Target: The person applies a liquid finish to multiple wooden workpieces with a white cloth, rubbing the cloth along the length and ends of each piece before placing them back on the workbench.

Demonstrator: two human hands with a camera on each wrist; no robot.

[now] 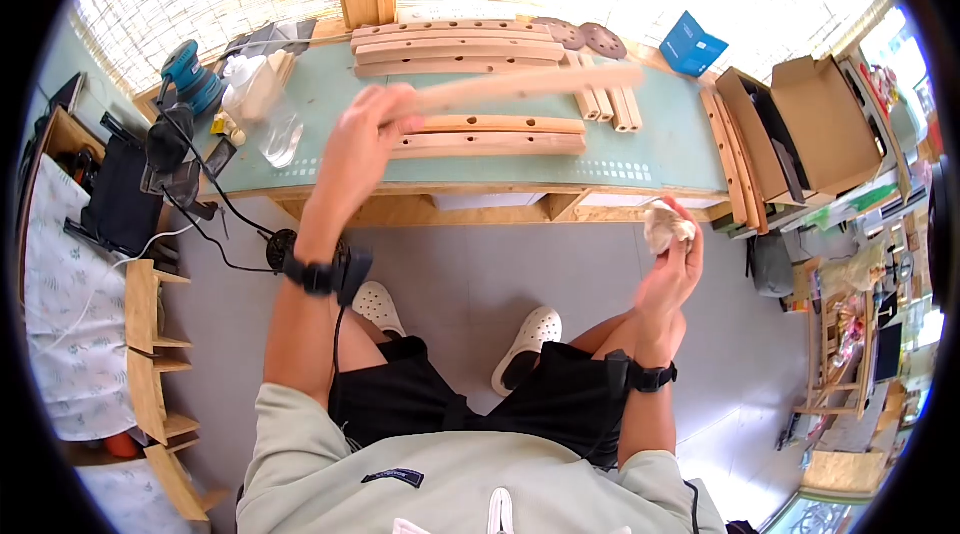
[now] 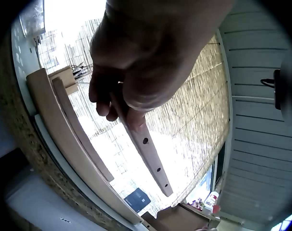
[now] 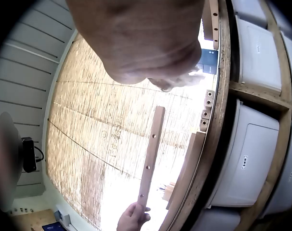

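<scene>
My left hand (image 1: 362, 139) grips one end of a wooden slat (image 1: 525, 85), raised over the bench and stretching to the right. Round holes line the slat (image 2: 148, 149) in the left wrist view; the right wrist view shows it (image 3: 149, 163) with the left hand (image 3: 132, 219) at its lower end. Off the bench's front edge, my right hand (image 1: 668, 284) holds a crumpled whitish cloth (image 1: 665, 227) between thumb and fingers. Two drilled slats (image 1: 490, 142) lie on the green bench top beneath the raised one.
More slats (image 1: 455, 49) are stacked at the back of the bench (image 1: 310, 104), beside short drilled blocks (image 1: 603, 104) and sanding discs (image 1: 603, 40). A blue sander (image 1: 190, 74) and a clear plastic bottle (image 1: 281, 139) stand left. An open cardboard box (image 1: 825, 124) sits right.
</scene>
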